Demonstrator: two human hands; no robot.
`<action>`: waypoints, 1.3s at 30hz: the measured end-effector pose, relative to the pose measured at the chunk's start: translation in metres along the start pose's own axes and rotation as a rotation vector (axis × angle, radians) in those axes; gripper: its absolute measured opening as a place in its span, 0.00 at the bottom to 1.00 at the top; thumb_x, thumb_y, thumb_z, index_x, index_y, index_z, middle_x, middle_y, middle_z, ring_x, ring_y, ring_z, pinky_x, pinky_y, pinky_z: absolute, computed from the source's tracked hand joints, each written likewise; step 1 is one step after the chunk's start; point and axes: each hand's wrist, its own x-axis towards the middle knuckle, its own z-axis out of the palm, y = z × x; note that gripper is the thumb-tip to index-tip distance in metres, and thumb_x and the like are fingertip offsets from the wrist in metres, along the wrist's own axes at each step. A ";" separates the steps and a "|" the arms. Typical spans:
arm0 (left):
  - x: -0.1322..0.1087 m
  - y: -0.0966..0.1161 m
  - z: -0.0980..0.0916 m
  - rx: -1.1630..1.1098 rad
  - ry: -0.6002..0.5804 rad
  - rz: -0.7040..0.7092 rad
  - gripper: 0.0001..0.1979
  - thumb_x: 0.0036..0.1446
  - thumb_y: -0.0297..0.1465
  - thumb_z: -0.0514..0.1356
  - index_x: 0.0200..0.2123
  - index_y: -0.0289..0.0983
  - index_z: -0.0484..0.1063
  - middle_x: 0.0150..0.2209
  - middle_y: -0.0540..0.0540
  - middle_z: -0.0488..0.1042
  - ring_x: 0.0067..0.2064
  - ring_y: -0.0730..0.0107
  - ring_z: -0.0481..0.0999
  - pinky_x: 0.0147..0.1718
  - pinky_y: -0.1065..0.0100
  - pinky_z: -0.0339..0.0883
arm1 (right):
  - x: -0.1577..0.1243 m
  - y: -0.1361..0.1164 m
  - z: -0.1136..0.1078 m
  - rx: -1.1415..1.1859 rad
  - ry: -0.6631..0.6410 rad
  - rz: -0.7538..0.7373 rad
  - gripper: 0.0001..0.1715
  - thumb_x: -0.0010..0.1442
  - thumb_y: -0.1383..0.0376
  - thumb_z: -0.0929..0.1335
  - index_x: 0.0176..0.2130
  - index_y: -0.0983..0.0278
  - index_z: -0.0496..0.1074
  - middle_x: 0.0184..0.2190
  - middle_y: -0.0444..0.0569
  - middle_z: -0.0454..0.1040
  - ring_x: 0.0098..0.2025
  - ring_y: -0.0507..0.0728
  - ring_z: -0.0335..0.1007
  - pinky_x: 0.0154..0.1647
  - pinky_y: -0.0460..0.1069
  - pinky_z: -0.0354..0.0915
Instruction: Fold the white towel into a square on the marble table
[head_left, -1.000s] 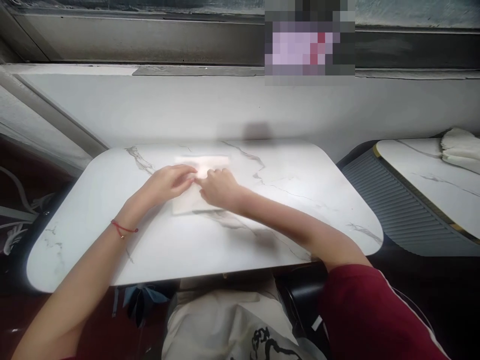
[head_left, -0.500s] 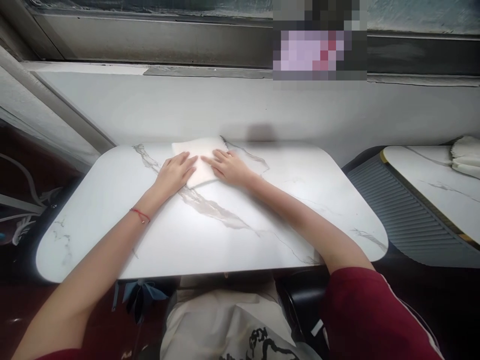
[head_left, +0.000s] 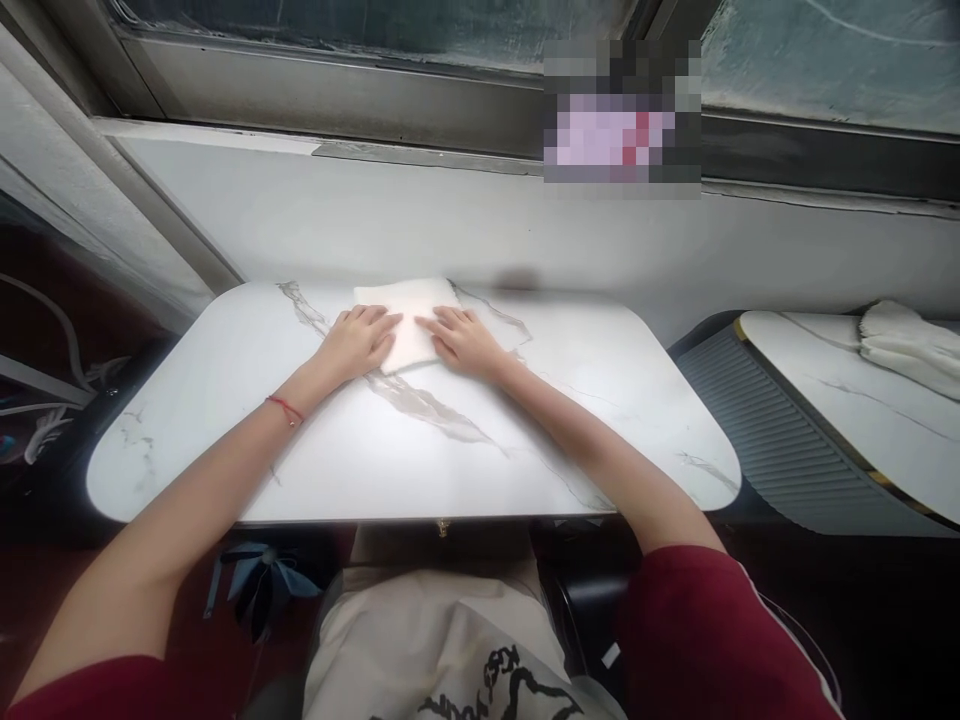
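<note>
A white folded cloth (head_left: pixel 411 315) lies flat near the back edge of the white marble-patterned table (head_left: pixel 315 480). My left hand (head_left: pixel 358 340) rests on the cloth's left side, palm down with the fingers stretched out. On its right side lies my right hand (head_left: pixel 466 342), also flat with fingers apart. Both hands press on the cloth from above without gripping it. Parts of the cloth's left and right edges are hidden under my hands.
Behind the table rises a white wall (head_left: pixel 360 215) with a window frame above. To the right stands a second marble-patterned table (head_left: pixel 817 350) with a ribbed grey side, bearing a crumpled white cloth (head_left: pixel 911 345). Blue ribbon-like fabric (head_left: pixel 270 575) hangs below the table's front edge.
My head view has shifted and tilted slightly, bringing more of the window and the right-hand table into sight. Both hands stay flat on the cloth, which lies in nearly the same place.
</note>
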 end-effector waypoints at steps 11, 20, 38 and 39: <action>-0.007 0.043 -0.010 -0.196 -0.017 0.186 0.13 0.64 0.41 0.54 0.46 0.39 0.68 0.40 0.42 0.75 0.44 0.54 0.71 0.41 0.58 0.67 | -0.089 -0.018 -0.028 0.034 0.033 -0.116 0.27 0.73 0.65 0.56 0.66 0.65 0.64 0.59 0.61 0.67 0.58 0.64 0.61 0.55 0.58 0.62; -0.020 0.084 -0.008 -0.262 -0.076 0.352 0.11 0.66 0.40 0.53 0.41 0.39 0.65 0.36 0.44 0.73 0.38 0.58 0.71 0.37 0.59 0.65 | -0.124 -0.016 -0.046 0.118 0.034 -0.208 0.27 0.71 0.62 0.60 0.65 0.66 0.65 0.46 0.57 0.70 0.43 0.60 0.62 0.44 0.55 0.66; -0.047 0.163 0.021 0.080 0.046 0.478 0.24 0.73 0.33 0.45 0.61 0.26 0.69 0.60 0.29 0.73 0.63 0.46 0.71 0.58 0.52 0.65 | -0.187 -0.078 -0.051 -0.109 0.158 0.060 0.28 0.73 0.63 0.58 0.61 0.81 0.69 0.60 0.71 0.72 0.64 0.69 0.65 0.57 0.60 0.69; -0.040 0.165 0.023 0.077 0.023 0.466 0.23 0.73 0.32 0.45 0.61 0.27 0.69 0.61 0.29 0.73 0.63 0.46 0.71 0.57 0.51 0.65 | -0.183 -0.074 -0.049 -0.118 0.139 0.085 0.30 0.73 0.62 0.58 0.61 0.82 0.68 0.61 0.72 0.71 0.65 0.70 0.65 0.58 0.61 0.68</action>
